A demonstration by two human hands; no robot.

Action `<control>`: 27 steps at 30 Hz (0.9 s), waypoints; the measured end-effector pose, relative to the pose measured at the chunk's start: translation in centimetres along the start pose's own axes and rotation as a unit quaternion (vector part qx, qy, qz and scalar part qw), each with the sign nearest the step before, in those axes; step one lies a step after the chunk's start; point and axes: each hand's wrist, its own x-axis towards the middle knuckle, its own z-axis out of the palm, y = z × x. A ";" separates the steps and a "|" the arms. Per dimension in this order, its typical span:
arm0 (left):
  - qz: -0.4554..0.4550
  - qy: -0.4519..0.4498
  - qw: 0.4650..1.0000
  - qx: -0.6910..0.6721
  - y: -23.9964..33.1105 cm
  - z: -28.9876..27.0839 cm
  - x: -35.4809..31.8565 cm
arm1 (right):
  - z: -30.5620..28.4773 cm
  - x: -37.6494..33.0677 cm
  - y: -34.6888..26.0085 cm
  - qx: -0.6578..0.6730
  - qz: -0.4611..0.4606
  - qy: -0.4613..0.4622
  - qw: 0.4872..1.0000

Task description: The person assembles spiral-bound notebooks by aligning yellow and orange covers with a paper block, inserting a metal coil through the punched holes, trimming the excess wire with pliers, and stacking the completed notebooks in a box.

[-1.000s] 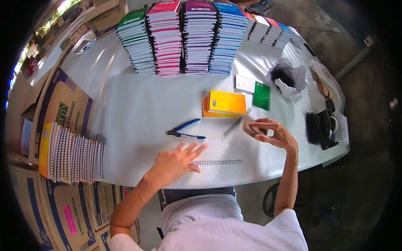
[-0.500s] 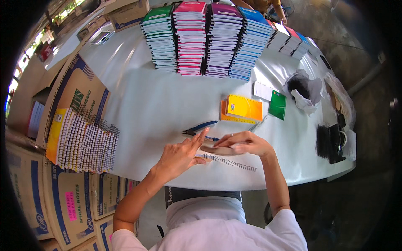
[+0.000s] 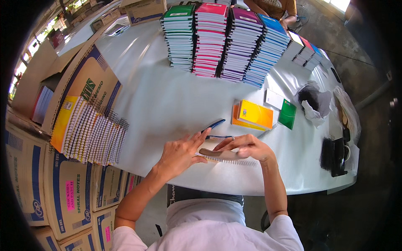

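Since a second ago, both my hands have come together at the near edge of the white bench (image 3: 167, 104); earlier my right hand was off to the side, level with the orange pads. Largest on the bench are four tall stacks of spiral notebooks (image 3: 222, 39), green, pink, purple and blue, at the far side. To my left, a row of spiral-bound pads (image 3: 90, 131) stands on edge atop printed cardboard boxes (image 3: 67, 192). Right of centre lie an orange-and-yellow notebook pair (image 3: 253, 113) and a small green notebook (image 3: 287, 113).

Between my hands lies the silver wire spiral binding (image 3: 234, 161), stretched along the bench edge. My left hand (image 3: 180, 152) lies flat with fingers spread, its grip apart, thumb against the coil's left end. My right hand (image 3: 247, 146) curls over the coil; I cannot tell whether its grip is closed on it. Blue-handled pliers (image 3: 215, 129) lie just beyond my fingertips.
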 end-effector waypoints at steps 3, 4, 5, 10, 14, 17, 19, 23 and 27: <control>-0.054 -0.080 0.995 0.010 0.8 -1.6 0.3 | 0.6 1.1 -0.5 -0.108 0.081 0.016 0.991; -0.063 -0.064 0.996 -0.008 0.6 -1.5 0.1 | 0.5 1.4 -0.7 -0.128 0.112 0.020 0.985; -0.071 -0.047 0.996 -0.026 0.3 -1.3 -0.2 | 0.5 1.6 -0.8 -0.138 0.102 0.011 0.985; -0.086 0.007 0.993 -0.082 -0.5 -0.1 -0.9 | 0.7 2.4 0.8 -0.172 0.096 0.012 0.980; -0.125 0.027 0.979 -0.161 -1.1 0.3 -1.0 | 0.6 2.2 0.6 -0.055 0.032 0.030 0.998; -0.162 0.058 0.944 -0.282 -1.9 1.6 -1.2 | 0.3 3.6 -0.6 -0.189 0.118 0.014 0.975; -0.168 0.092 0.921 -0.340 -2.2 2.5 -1.1 | 0.2 3.0 -0.3 -0.114 0.067 0.027 0.991; -0.166 0.136 0.893 -0.395 -2.3 3.9 -0.6 | -0.2 3.5 -0.3 -0.152 0.077 0.033 0.985; -0.204 0.132 0.872 -0.425 -2.2 4.6 -0.4 | -0.3 4.0 -0.6 -0.183 0.105 0.023 0.977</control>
